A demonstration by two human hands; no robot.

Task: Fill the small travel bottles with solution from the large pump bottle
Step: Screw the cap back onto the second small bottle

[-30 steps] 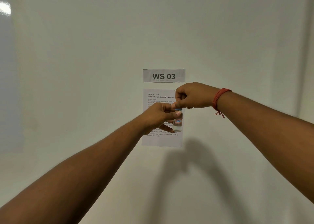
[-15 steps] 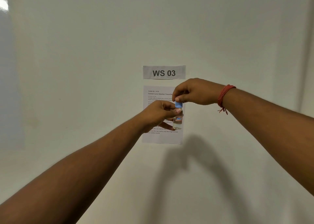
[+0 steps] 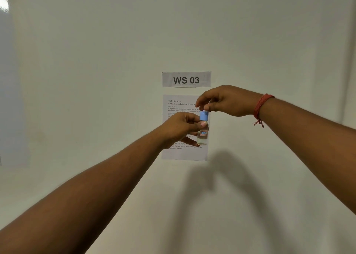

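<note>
A small clear travel bottle (image 3: 202,133) is held upright in front of the wall (image 3: 96,61), at arm's length. The left hand (image 3: 182,127) grips the bottle's body from the left, thumb across its neck and fingers curled behind it. The right hand (image 3: 224,103) is above, fingertips at the top of the blue cap (image 3: 203,116); whether they pinch it or merely touch it cannot be told. A red thread band (image 3: 260,108) circles the right wrist. The bottle carries a small red-bordered label, its text illegible. Behind, a paper sign (image 3: 186,79) reads "WS 03". Below it, a printed sheet (image 3: 180,107) reads "TASK ID: 3724" and "Contact Lens Solution Travel B…", the rest hidden or too small
</note>
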